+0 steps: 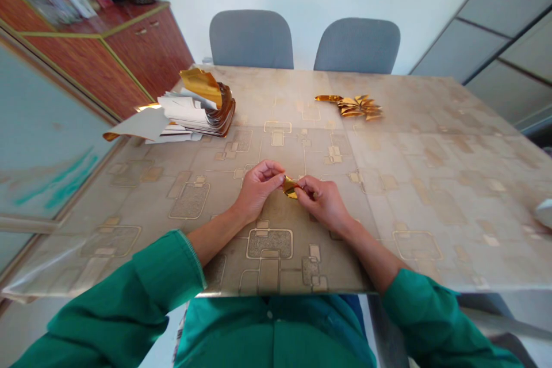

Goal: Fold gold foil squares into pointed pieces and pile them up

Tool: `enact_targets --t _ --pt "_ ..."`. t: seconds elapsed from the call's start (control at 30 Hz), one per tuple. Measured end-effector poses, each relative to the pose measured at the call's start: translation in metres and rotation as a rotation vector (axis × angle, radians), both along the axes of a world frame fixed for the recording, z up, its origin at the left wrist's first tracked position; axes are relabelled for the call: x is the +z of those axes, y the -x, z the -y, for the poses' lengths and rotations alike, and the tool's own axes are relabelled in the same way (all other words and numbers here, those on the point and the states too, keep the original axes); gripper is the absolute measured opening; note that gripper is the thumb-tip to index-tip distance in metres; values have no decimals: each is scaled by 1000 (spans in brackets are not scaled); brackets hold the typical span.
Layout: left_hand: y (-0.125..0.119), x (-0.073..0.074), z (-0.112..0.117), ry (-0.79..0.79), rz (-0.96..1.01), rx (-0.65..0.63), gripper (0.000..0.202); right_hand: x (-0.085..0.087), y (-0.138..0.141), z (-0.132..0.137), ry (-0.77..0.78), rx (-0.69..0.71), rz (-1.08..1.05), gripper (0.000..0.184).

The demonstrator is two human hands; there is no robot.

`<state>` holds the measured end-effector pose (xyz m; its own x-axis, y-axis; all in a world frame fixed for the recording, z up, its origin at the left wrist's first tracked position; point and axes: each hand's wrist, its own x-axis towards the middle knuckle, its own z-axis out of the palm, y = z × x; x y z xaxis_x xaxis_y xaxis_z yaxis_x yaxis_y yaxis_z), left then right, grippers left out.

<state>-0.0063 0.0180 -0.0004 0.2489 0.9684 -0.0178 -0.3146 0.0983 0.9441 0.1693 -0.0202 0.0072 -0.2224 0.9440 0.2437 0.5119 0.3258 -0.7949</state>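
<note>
Between my two hands, just above the table near its front edge, is a small piece of folded gold foil paper (290, 188). My left hand (262, 185) pinches its left end between thumb and fingers. At the other end, my right hand (322, 200) grips the foil paper with thumb and forefinger. Parts of the foil are hidden behind the fingertips. Farther back on the left lies a thick, uneven stack of gold and white paper sheets (190, 112). A cluster of folded gold foil pieces (357, 107) rests at the back, right of the middle.
A patterned, shiny cloth covers the table (276, 144). Two grey chairs, a left one (252, 40) and a right one (357, 45), stand at the far edge. A reddish wooden cabinet (146, 52) with bottles and bags on top is at the back left. A white object (544, 213) shows at the right edge.
</note>
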Motion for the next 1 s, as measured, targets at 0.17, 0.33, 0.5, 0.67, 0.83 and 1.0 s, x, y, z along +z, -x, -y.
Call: enact_targets --t 0.17,0.33,0.5,0.67,0.83,1.0 --pt "1 -1 1 -32 -58 -3 28 1 0 0 34 -55 -37 17" --pt "0 -2 -1 3 -102 17 27 3 -2 0 34 -34 -28 19" --pt "0 1 -1 35 -119 20 21 4 -5 -1 48 -35 -12 18" --pt "0 3 -1 52 -109 1 29 5 -7 -2 44 -11 -2 18" --pt "1 2 -1 68 -129 27 36 3 -6 -3 46 -12 12 19" --pt "2 1 -1 79 -104 -11 38 1 -7 -3 26 -36 11 18"
